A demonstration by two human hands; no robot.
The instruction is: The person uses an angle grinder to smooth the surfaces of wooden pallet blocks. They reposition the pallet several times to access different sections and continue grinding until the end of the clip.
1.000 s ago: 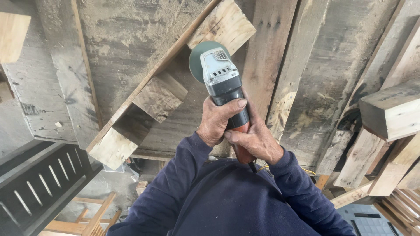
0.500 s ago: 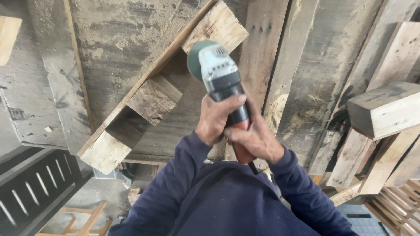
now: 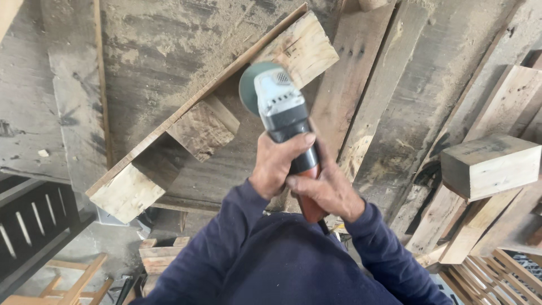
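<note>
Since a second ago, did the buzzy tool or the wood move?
Hardly. The grinder edged slightly left across the picture, its disc staying near the same pallet block. Nothing was picked up or let go: left hand and right hand still grip its handle. The planks lie as before.

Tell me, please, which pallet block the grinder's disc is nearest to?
The top block at the plank's upper end; the middle block and bottom block lie farther down-left.
</note>
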